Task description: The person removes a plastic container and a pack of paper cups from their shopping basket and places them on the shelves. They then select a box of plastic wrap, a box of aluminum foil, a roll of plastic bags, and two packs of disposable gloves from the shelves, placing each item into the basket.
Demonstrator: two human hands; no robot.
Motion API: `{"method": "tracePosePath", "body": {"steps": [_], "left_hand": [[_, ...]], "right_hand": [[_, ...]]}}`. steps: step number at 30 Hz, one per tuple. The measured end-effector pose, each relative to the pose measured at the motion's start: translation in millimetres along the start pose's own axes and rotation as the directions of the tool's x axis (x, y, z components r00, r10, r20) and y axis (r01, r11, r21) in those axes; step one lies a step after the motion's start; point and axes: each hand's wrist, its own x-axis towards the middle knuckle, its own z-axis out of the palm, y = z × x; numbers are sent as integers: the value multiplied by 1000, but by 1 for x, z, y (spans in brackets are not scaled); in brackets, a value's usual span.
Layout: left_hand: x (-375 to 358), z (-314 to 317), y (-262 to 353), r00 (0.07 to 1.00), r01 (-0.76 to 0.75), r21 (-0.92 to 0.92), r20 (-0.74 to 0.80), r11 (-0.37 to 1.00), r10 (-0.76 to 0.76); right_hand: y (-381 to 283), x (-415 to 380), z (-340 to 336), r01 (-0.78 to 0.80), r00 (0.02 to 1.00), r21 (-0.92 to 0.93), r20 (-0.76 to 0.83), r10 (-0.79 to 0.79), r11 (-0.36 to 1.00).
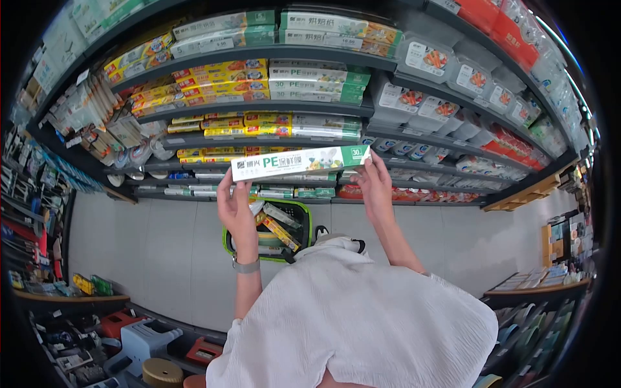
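A long white and green box of PE cling film (301,161) is held up in front of the shelves, nearly level, its right end slightly higher. My left hand (237,205) grips its left end from below, and my right hand (374,184) holds the right end between thumb and fingers. Below the box, a black basket with a green rim (310,223) stands on the floor, partly hidden by my left hand and wrist. In it lie a yellow box (281,231), a white and green box (282,215) and other packages.
Shelves ahead carry stacked yellow boxes (223,70), white and green boxes (320,85) and clear plastic containers (427,59). Grey tiled floor (174,246) shows around the basket. Behind me, lower shelves hold a light blue stool (145,339) and other goods.
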Motion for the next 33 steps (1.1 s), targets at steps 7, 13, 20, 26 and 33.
{"method": "tracePosePath", "body": {"steps": [7,13,20,26,33], "left_hand": [[7,8,-1,994,-98,73,-45,992,101],[10,4,2,997,-75,-55,16,996,76],[15,-4,-3,992,-122,63,35,991,119],[10,8,10,990,-50,-63,127,997,58],[16,11,-13,957,-173,130,257,976,136]], "right_hand": [[-9,7,0,56,998,-35,13,-56,998],[-12,10,5,89,996,-37,17,-88,995],[-12,9,14,193,979,-129,-41,-199,973],[-4,18,5,163,983,-109,-73,-171,981],[-8,32,-1,255,952,-35,-167,-258,966]]}}
